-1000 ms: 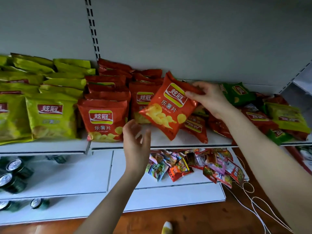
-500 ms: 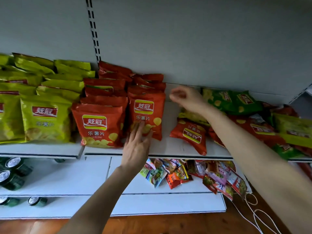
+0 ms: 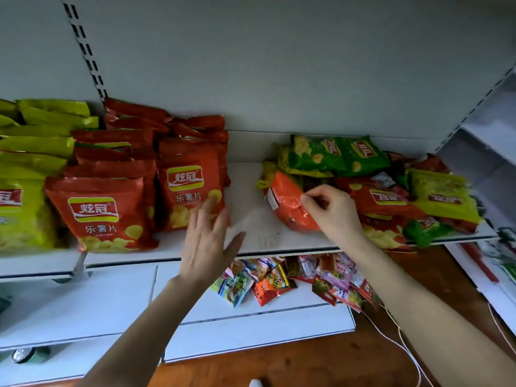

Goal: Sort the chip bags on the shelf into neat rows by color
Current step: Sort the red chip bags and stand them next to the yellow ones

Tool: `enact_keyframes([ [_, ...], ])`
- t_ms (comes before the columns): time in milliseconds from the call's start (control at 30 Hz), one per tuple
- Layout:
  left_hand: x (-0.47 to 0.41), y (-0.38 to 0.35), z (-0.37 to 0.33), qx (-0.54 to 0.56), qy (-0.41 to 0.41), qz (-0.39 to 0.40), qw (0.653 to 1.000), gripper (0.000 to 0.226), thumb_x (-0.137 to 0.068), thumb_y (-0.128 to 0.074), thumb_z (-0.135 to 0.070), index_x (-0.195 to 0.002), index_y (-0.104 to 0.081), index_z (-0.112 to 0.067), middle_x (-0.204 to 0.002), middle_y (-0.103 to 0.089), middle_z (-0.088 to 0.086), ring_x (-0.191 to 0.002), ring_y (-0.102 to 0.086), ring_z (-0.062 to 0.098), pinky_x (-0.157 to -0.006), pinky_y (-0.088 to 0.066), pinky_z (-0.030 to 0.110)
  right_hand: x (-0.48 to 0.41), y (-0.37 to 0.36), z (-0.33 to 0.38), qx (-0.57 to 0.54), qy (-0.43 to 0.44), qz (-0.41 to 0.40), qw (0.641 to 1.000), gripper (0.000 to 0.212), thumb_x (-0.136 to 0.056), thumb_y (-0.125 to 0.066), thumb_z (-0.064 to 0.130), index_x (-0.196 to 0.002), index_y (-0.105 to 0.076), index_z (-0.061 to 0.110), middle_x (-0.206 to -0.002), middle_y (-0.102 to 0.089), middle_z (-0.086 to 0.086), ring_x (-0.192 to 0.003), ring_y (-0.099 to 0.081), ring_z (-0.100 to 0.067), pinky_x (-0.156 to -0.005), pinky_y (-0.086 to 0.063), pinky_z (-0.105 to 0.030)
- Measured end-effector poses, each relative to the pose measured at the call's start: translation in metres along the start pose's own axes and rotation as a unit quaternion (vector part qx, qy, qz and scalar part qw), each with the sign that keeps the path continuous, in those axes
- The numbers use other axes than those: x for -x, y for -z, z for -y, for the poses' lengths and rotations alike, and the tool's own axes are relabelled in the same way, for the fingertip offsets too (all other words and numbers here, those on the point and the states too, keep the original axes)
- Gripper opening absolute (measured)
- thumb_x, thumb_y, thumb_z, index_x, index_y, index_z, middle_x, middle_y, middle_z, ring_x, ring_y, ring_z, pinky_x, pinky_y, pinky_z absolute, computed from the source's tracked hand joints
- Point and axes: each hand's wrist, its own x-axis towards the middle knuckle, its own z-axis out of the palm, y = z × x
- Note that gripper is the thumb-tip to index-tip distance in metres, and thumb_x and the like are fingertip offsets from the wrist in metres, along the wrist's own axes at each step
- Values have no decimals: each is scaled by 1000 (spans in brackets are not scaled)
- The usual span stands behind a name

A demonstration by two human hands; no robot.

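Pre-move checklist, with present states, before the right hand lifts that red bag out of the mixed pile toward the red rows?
1. Right hand grips the red bag: ok, fingers pinch its edge.
2. Bag is free of the mixed pile: cannot tell, its far edge meets other bags.
3. Landing space on the shelf: ok, a bare strip lies between the red rows and the pile.
4. Left hand is free to help: ok, open and holding nothing.
5. Red rows stand upright: ok.
6. Bag's logo faces front: not ok, its plain back shows.
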Motion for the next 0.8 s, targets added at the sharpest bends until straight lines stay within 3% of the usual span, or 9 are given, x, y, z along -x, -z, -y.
enact_keyframes([
  [133,-15,-10,-56,131,-36,93,986,86,-77,-53,-64,-140,-29,-9,-139,-40,28,-126,-42,43,-97,-37,47,3,4,11,-192,-142,23,971,11,-89,-59,19,-80,-61,12,-79,-62,-3,-80,-61,-19,-74,-49,-33],
  [233,-32,-20,-78,192,4,79,978,70,-82,-60,-33,-140,-34,-5,-133,-49,26,-111,-56,44,-86,-49,37,4,19,13,-355,-193,63,912,13,-92,-53,16,-81,-57,12,-81,-63,-7,-75,-64,-19,-68,-56,-33],
  [267,-36,-19,-81,221,24,56,973,61,-84,-58,-22,-139,-38,-4,-127,-53,24,-104,-59,41,-82,-45,32,4,28,8,-354,-176,57,917,11,-93,-52,16,-85,-58,11,-87,-63,-9,-78,-66,-20,-68,-57,-32],
  [300,-40,-17,-84,251,45,34,966,55,-86,-57,-14,-137,-41,-2,-120,-57,21,-98,-60,38,-77,-40,27,2,39,-3,-283,-135,38,949,9,-93,-53,18,-91,-58,11,-93,-64,-10,-84,-66,-22,-72,-57,-32],
  [367,-45,-13,-87,318,126,22,940,49,-89,-60,-7,-134,-43,-2,-106,-59,1,-89,-57,26,-70,-35,19,-8,65,-36,14,-34,28,999,30,-86,-62,29,-110,-58,11,-109,-63,-9,-101,-60,-22,-86,-50,-35],
  [400,-46,-12,-88,351,173,21,920,48,-88,-64,-9,-131,-43,-6,-99,-56,-9,-87,-55,20,-71,-36,18,-13,75,-54,162,-10,47,986,47,-81,-66,38,-119,-55,12,-118,-60,-8,-109,-56,-23,-92,-46,-39],
  [467,-53,-9,-89,410,245,10,879,42,-85,-69,-16,-118,-43,-16,-95,-54,-15,-87,-56,15,-75,-44,23,-19,87,-82,299,-25,104,948,62,-75,-68,47,-127,-50,17,-128,-56,-8,-118,-50,-26,-101,-37,-46],
  [600,-61,-4,-90,523,325,2,788,32,-83,-69,-9,-99,-52,-31,-96,-63,-11,-86,-63,6,-78,-53,26,-23,96,-100,281,22,63,957,38,-85,-62,35,-117,-59,14,-117,-63,-8,-110,-57,-28,-98,-39,-48],
  [800,-60,-6,-96,542,353,10,763,29,-85,-67,-15,-109,-54,-26,-98,-65,-8,-91,-64,13,-77,-52,29,-46,96,-125,351,-128,65,925,83,-75,-49,72,-134,-39,14,-131,-50,-16,-117,-49,-36,-94,-44,-47],
])
